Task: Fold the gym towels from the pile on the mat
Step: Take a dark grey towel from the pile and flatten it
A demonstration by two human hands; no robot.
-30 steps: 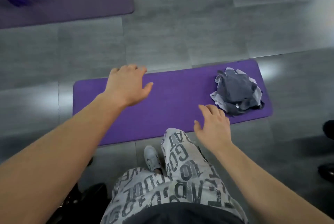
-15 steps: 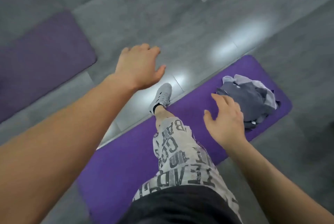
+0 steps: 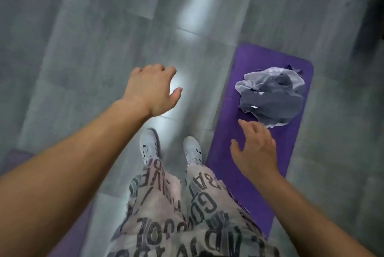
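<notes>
On a grey gym floor [image 3: 104, 49], a person stands beside a purple mat [image 3: 249, 57] that runs away along the right of the scene; the pile of gym towels [image 3: 272, 99] lies crumpled at the mat's far end, dark grey cloth over paler grey, none of it yet folded. The right hand [image 3: 254, 153] hovers over the mat just short of the pile's near edge, fingers spread apart and holding nothing, apparently reaching for a first towel; whether a fingertip brushes the cloth cannot be told. The left hand [image 3: 152, 89] hangs out over bare floor, well apart from the pile, fingers loosely curled downward and thumb held off to the side, empty, most likely flung wide for balance. Two pale shoes [image 3: 149, 145] point toward the far side, just left of the mat. How many towels make up the heap is impossible to judge; its folds hide one another. The mat's near end vanishes behind lettered trousers [image 3: 176, 215] and the right forearm, and a dim purple strip [image 3: 12, 159] at the near left, perhaps a second mat, is cut off and blurred.
</notes>
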